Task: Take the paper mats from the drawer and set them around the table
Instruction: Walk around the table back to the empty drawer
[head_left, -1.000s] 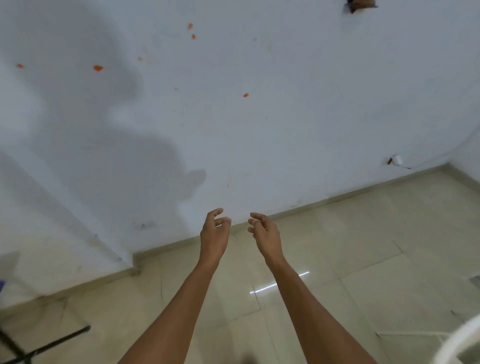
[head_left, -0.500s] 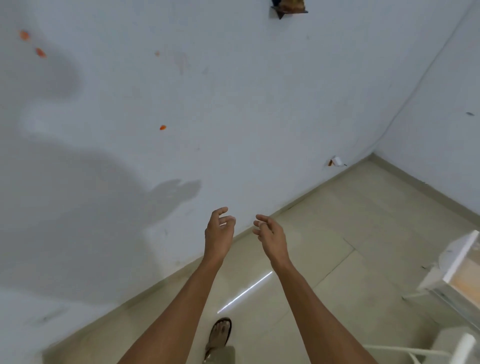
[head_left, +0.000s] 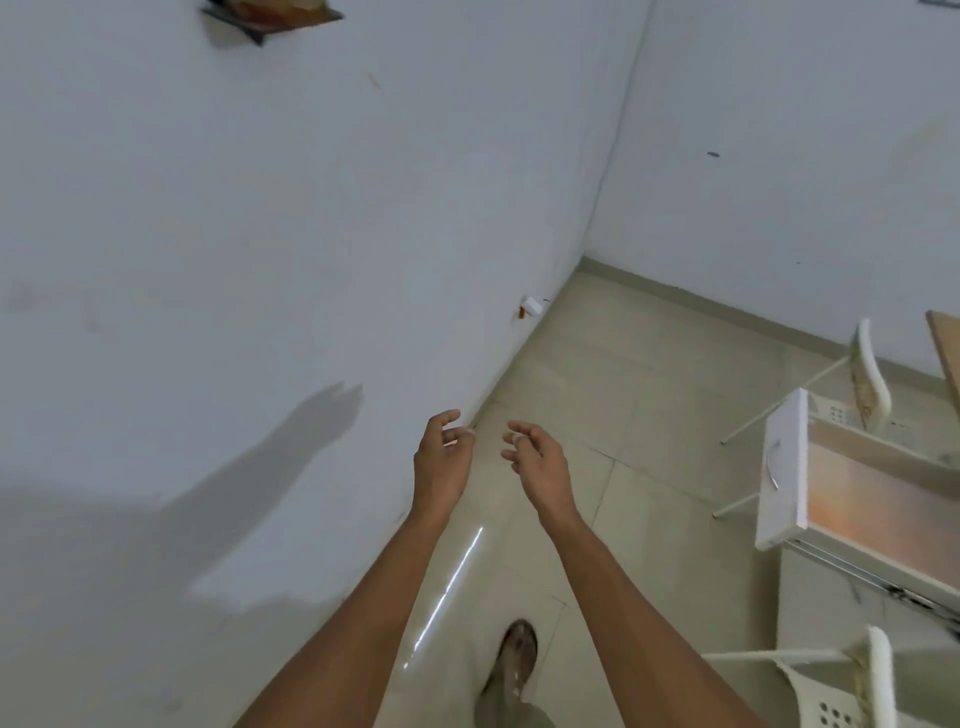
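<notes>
My left hand (head_left: 441, 462) and my right hand (head_left: 540, 462) are held out in front of me at mid frame, both empty with fingers loosely curled and apart. At the right edge a white drawer (head_left: 784, 467) stands pulled open from a white cabinet; its wooden inside (head_left: 878, 499) shows orange-lit, and I cannot make out paper mats in it. The drawer is well to the right of my right hand. No table top is plainly in view, only a brown edge (head_left: 948, 353) at the far right.
A white wall (head_left: 260, 260) runs close on my left and meets another wall at a corner ahead. Beige floor tiles (head_left: 623, 374) lie between. White chairs (head_left: 867, 379) stand by the drawer, one more at bottom right (head_left: 852, 691). My sandalled foot (head_left: 517, 660) is below.
The view has swung to the right: the room corner, the open drawer and the chairs have come into sight. Both hands stay raised and empty, fingers slightly more spread.
</notes>
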